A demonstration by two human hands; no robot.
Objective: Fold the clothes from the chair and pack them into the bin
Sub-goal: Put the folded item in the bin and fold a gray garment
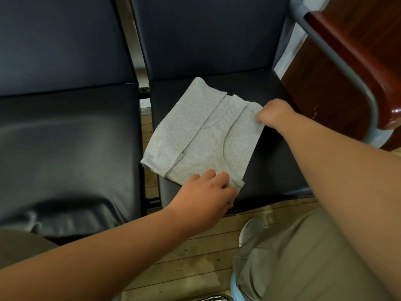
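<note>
A light grey garment point(199, 135) lies partly folded on the seat of the right black chair point(277, 170). My left hand point(208, 190) grips the garment's near corner at the seat's front edge, fingers curled round the cloth. My right hand point(274, 112) pinches the far right corner of the same garment. Both arms reach in from the bottom of the view. No bin is plainly in view.
A second black chair point(69, 148) stands to the left, with a dark object point(71, 216) on its front edge. A red-brown wooden desk with a grey metal frame point(347, 68) is close on the right. Wooden floor point(195, 257) and my knee point(303, 257) lie below.
</note>
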